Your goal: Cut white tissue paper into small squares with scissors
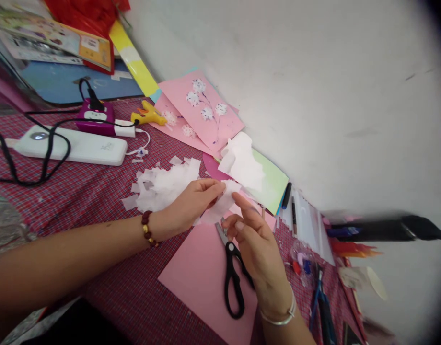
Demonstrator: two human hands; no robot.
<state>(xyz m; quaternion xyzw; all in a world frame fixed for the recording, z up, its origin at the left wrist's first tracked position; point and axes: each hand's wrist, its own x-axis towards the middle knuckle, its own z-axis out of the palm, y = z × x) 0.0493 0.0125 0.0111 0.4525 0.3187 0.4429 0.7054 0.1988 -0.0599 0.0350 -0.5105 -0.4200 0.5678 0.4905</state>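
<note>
My left hand, with a brown-and-gold bead bracelet at the wrist, pinches a small piece of thin white paper between thumb and fingertips. On the right, my right hand has its index finger stretched out at the paper's edge, the other fingers loosely curled and apart. Whether that fingertip touches the paper I cannot tell. Black-handled scissors lie under my right hand on a pink sheet, partly covered by the hand. Beside my left hand is a heap of white paper pieces.
Pink cards with white paper flowers lean by the wall, near white sheets and a green card. A yellow glue gun, purple plug adapter and cabled white power bank occupy the left. Pens lie right.
</note>
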